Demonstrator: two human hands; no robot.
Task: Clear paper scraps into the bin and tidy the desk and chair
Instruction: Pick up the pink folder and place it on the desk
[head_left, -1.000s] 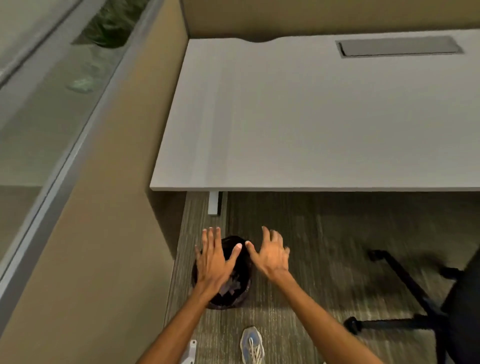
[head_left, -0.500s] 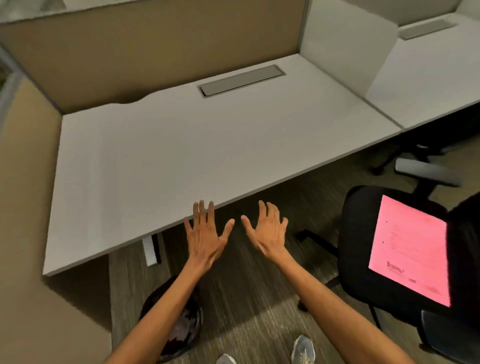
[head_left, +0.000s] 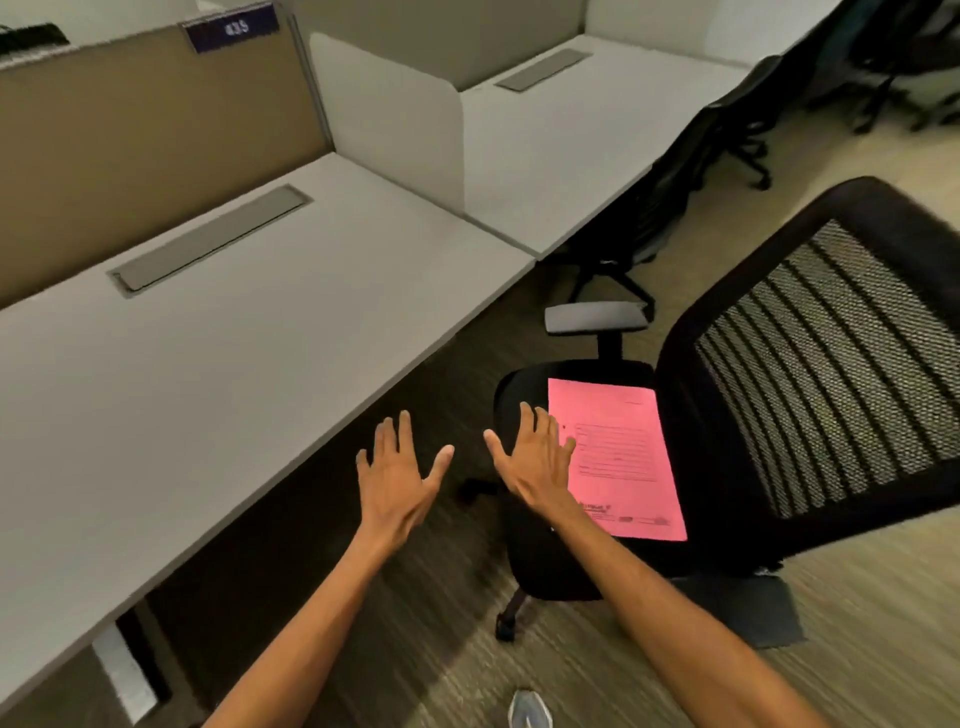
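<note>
The surface (head_left: 218, 364) on the left lies bare, and the bin seen a second ago has slipped out of view as the gaze swung right. The left hand (head_left: 397, 480) hovers spread and empty over the carpet. The right hand (head_left: 535, 462), also spread, now overlaps the pink sheet (head_left: 623, 457) lying flat on the chair (head_left: 582, 561) seat, likely the next thing to collect.

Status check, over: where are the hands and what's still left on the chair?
Left hand and right hand open, empty, over the floor by the desk. Pink sheet flat on chair seat, under the right fingertips. Nothing blocking it.
</note>
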